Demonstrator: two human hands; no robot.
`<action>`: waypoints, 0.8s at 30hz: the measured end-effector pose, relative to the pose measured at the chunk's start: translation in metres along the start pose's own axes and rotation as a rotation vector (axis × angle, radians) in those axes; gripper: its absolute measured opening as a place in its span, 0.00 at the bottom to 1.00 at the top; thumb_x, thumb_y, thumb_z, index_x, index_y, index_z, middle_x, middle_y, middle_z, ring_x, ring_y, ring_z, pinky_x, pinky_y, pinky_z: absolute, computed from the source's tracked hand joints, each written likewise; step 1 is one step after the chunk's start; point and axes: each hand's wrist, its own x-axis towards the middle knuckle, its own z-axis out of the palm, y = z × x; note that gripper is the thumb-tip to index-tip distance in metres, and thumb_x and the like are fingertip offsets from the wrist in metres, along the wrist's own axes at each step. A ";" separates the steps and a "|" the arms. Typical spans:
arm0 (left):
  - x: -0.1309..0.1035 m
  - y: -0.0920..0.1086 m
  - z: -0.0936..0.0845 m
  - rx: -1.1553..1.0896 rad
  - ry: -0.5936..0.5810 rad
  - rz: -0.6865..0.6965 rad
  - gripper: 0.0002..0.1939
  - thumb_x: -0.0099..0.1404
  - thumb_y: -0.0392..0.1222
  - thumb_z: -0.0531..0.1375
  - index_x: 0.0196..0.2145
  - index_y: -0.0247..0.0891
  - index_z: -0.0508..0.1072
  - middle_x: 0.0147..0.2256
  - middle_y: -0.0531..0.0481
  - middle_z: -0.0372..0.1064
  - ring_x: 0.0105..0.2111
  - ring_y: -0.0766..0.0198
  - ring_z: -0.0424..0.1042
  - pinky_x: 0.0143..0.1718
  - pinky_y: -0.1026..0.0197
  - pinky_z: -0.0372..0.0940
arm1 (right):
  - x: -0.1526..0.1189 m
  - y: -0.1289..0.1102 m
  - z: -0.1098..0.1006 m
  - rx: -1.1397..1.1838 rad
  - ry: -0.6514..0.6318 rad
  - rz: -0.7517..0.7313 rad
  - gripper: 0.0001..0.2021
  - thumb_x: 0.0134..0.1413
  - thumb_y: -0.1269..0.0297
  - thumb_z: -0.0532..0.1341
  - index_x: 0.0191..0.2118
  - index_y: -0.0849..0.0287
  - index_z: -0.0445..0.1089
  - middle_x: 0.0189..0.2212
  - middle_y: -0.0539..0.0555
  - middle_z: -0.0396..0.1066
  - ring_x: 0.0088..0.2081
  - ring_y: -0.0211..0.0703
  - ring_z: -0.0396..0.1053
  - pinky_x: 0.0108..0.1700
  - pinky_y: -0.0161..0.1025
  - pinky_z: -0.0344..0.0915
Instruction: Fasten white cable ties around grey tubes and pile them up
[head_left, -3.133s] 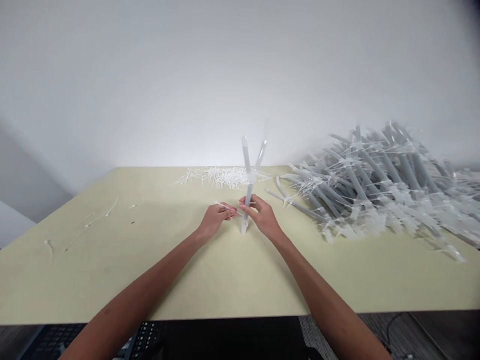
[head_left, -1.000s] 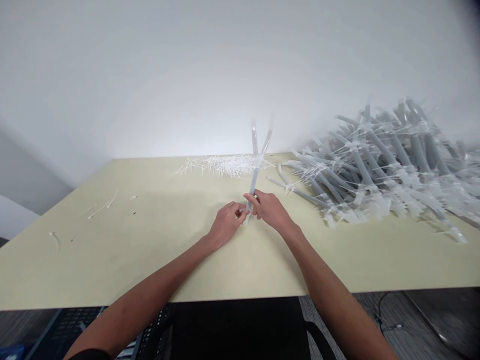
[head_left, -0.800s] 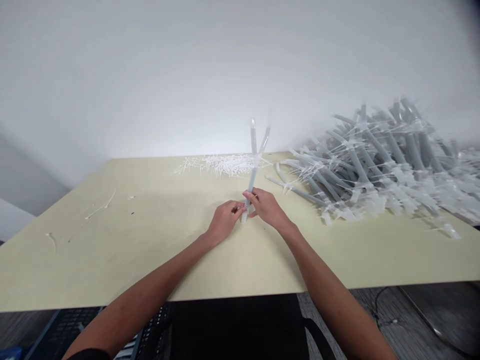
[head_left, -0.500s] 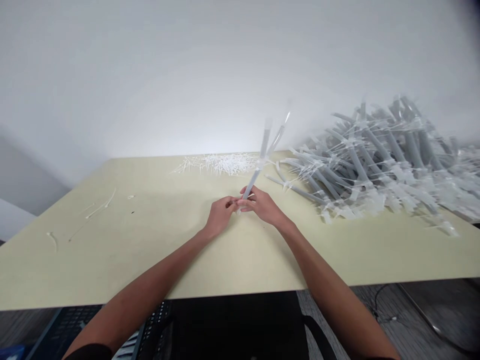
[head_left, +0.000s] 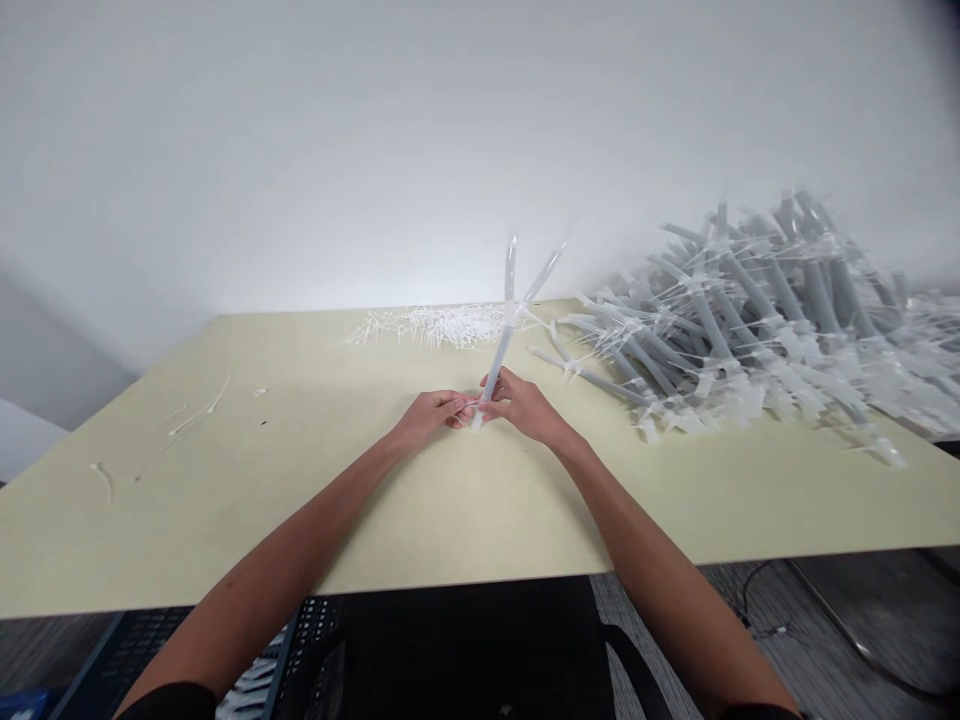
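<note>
My right hand (head_left: 516,402) is closed around the lower part of a grey Y-shaped tube (head_left: 501,352). Two arms of the tube, with clear ends, point up and away from me; a white tie sits at the fork. Beside it, my left hand (head_left: 442,408) pinches a thin white cable tie (head_left: 468,404) at the tube's lower end. Fingers partly hide that tie. Behind the hands lies a heap of loose white cable ties (head_left: 457,325).
A large pile of similar grey tubes (head_left: 742,320) with ties and clear plastic ends fills the table's right side. Several stray ties (head_left: 199,410) lie on the left of the yellowish table (head_left: 300,500). Below its edge are a dark crate (head_left: 150,650) and a black chair (head_left: 480,650).
My left hand has drawn slightly left, away from the tube, with its fingers pinched on the tie. The tube's upper arms have swung a little to the left.
</note>
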 end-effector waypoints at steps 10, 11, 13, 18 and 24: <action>0.002 -0.004 0.001 0.030 0.074 0.021 0.15 0.56 0.51 0.58 0.30 0.33 0.68 0.28 0.49 0.67 0.28 0.68 0.65 0.34 0.61 0.61 | -0.004 -0.010 0.003 0.018 -0.015 0.007 0.14 0.45 0.57 0.62 0.35 0.58 0.61 0.32 0.51 0.64 0.34 0.40 0.69 0.33 0.39 0.71; 0.002 -0.005 0.001 0.029 0.083 0.025 0.15 0.56 0.51 0.58 0.30 0.34 0.68 0.27 0.49 0.66 0.28 0.68 0.65 0.34 0.61 0.61 | -0.004 -0.011 0.004 0.046 -0.020 0.015 0.14 0.45 0.56 0.62 0.35 0.58 0.60 0.33 0.50 0.63 0.34 0.40 0.69 0.33 0.39 0.71; 0.003 -0.008 0.001 0.030 0.100 0.030 0.15 0.56 0.51 0.58 0.30 0.34 0.67 0.26 0.50 0.66 0.27 0.68 0.65 0.34 0.61 0.61 | -0.005 -0.012 0.005 0.099 -0.027 0.031 0.15 0.45 0.56 0.62 0.36 0.57 0.60 0.34 0.50 0.62 0.33 0.39 0.69 0.33 0.39 0.72; 0.004 -0.010 0.000 0.020 0.093 0.032 0.16 0.56 0.52 0.58 0.30 0.34 0.67 0.26 0.50 0.66 0.26 0.68 0.65 0.34 0.60 0.61 | -0.003 -0.008 0.006 0.176 -0.061 0.046 0.16 0.43 0.56 0.63 0.36 0.57 0.59 0.34 0.50 0.60 0.32 0.38 0.69 0.35 0.42 0.73; 0.003 -0.009 0.000 -0.006 0.094 0.027 0.17 0.56 0.52 0.59 0.30 0.33 0.66 0.27 0.50 0.66 0.27 0.68 0.64 0.34 0.60 0.61 | -0.001 -0.001 0.004 0.215 -0.081 0.038 0.16 0.44 0.58 0.64 0.37 0.57 0.60 0.34 0.49 0.61 0.34 0.38 0.69 0.37 0.43 0.73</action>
